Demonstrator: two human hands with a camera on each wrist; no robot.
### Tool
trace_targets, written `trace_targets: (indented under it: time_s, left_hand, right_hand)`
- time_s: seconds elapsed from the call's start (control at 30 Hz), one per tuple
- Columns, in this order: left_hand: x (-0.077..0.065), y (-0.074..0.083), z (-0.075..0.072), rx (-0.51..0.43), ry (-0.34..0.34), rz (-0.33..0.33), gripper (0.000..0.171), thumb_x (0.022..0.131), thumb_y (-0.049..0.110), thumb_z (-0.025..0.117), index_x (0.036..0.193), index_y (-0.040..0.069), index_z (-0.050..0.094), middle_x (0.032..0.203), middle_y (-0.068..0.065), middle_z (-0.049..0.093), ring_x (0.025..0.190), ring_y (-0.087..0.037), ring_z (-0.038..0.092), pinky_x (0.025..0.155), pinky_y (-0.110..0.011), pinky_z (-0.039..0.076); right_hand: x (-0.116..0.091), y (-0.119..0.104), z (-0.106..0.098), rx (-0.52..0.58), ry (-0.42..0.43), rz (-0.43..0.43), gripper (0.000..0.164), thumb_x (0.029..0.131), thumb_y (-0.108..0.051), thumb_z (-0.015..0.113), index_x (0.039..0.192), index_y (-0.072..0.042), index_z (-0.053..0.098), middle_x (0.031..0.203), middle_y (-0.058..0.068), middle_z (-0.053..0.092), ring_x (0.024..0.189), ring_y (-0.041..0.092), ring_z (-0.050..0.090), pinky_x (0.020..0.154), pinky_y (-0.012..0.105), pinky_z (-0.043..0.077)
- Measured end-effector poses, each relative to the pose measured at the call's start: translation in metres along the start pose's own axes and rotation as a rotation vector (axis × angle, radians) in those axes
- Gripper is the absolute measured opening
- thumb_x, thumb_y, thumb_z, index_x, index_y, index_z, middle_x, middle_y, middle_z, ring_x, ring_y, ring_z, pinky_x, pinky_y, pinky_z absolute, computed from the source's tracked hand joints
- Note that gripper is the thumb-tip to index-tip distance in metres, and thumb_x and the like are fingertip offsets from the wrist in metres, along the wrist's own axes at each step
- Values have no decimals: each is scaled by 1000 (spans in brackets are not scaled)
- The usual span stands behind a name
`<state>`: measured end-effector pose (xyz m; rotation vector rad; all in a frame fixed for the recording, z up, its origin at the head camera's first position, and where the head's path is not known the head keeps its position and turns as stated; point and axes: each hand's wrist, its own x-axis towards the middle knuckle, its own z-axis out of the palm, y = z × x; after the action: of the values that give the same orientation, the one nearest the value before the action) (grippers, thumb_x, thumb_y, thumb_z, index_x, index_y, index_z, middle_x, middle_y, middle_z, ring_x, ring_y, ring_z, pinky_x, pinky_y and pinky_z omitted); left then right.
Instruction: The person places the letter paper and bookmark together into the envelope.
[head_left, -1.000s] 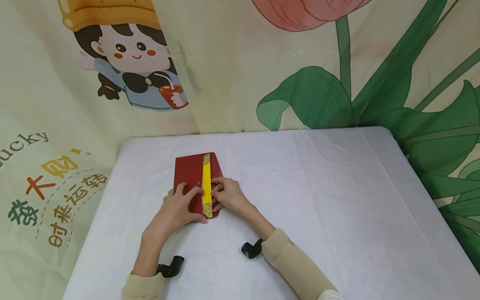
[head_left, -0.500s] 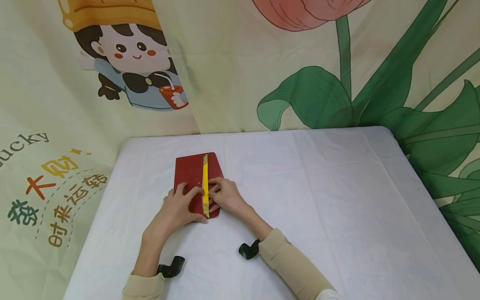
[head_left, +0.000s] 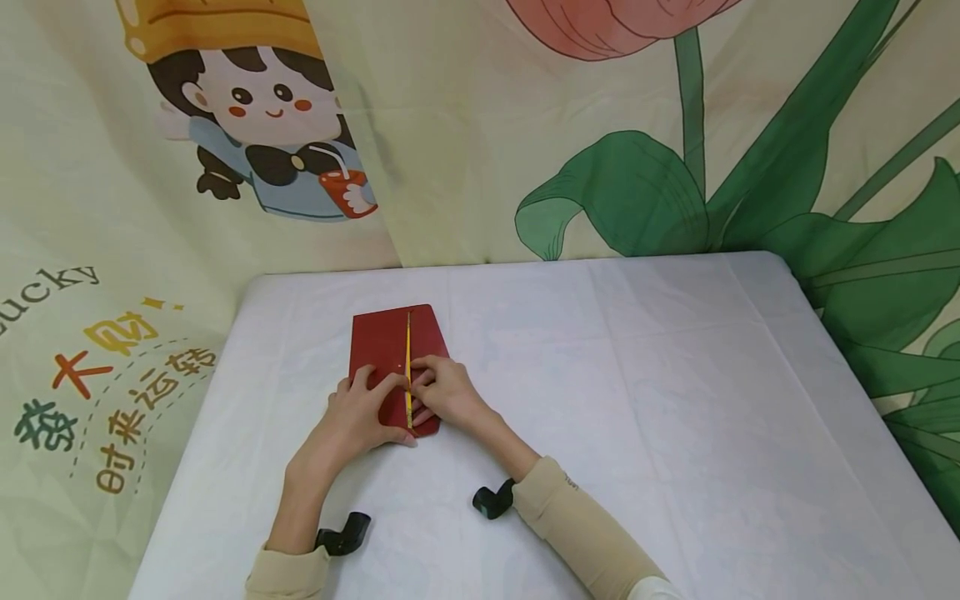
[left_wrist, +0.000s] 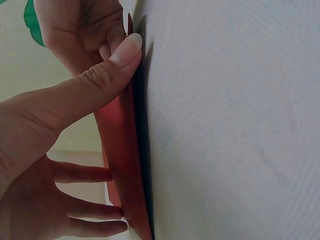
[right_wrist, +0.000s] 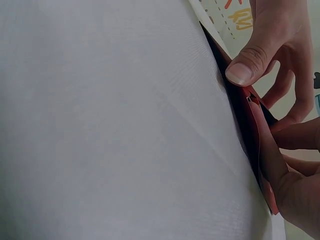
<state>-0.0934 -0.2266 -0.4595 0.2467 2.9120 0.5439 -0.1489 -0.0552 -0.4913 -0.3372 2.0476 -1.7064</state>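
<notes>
A red envelope [head_left: 377,342] lies on the table, its tapered flap spread to the right. My left hand [head_left: 351,423] holds the envelope, with the thumb at its near edge and the fingers spread on top. Along the envelope's mouth shows a thin sliver of a yellow card [head_left: 408,333]; the rest of it is inside. My right hand [head_left: 452,392] is bent over the flap and pinches at the card's right edge. In the right wrist view the right thumb [right_wrist: 272,150] reaches into the gaping mouth, and the card cannot be seen there.
A white cloth covers the table [head_left: 637,400]. Behind it hangs a printed curtain [head_left: 450,167] with a cartoon figure and green leaves. Black wrist-worn devices [head_left: 345,533] sit on both forearms, close above the cloth.
The yellow card has slid left into the envelope, its visible strip shrinking from broad to a sliver. My right hand has moved slightly left with it; my left hand has stayed put.
</notes>
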Motion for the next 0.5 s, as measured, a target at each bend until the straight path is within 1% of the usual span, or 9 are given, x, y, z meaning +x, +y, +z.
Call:
trace_targets:
  time_s: [0.1,0.27,0.5]
  left_hand:
    - [0,1,0,1,-2,2,79,70,48,93,135,19,59,148,-33,38,126,-62,41,94,-75,42]
    - [0,2,0,2,-9,1,80,71,47,93,136,19,58,148,-33,37,128,-62,40,95,-77,41]
    - [0,3,0,5,-12,-5,82,71,46,93,139,17,57,148,-34,37,128,-63,39,94,-77,42]
  right_hand:
    - [-1,0,-1,21,-14,6,41,100,2,60,141,5,54,99,15,74,65,25,76,56,33,62]
    - [-1,0,-3,15,-33,12,41,101,1,58,142,4,55,103,15,75,70,26,77,60,32,62]
    - [1,0,-3,48,-45,27,40,100,0,60,140,4,57,100,16,76,73,29,78,63,33,63]
